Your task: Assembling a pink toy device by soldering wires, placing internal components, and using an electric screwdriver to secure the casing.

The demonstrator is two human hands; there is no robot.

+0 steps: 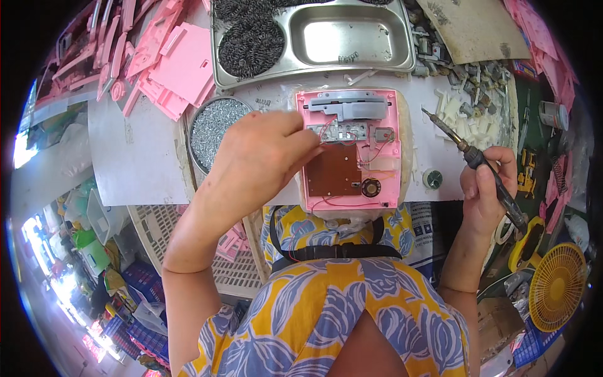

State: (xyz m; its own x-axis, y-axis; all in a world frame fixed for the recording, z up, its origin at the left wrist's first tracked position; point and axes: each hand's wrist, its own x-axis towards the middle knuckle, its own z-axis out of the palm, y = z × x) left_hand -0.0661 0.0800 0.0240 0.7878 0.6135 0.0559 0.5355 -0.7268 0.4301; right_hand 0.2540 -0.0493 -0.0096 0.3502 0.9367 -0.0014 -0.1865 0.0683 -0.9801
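In front of me lies a pink plastic housing (392, 164) with its inside facing up. It carries a brown circuit board (330, 173), a grey plastic mechanism (352, 108), a metal plate (352, 131), a small motor (384, 134), a round black speaker (371, 187) and thin red wires. My left hand (270, 147) reaches over the housing's left edge, fingertips pinched just above the board; what they hold is hidden. To the right of the housing, my right hand (487, 182) grips the dark handle of a soldering iron (472, 154), its tip pointing up and left, away from the board.
A round tin of small screws (217, 129) stands left of the housing. Behind it sits a metal tray (301, 70) with black springs. Pink plastic panels (179, 69) pile up at far left. White plastic parts (453, 116) and a small round container (433, 179) lie to the right.
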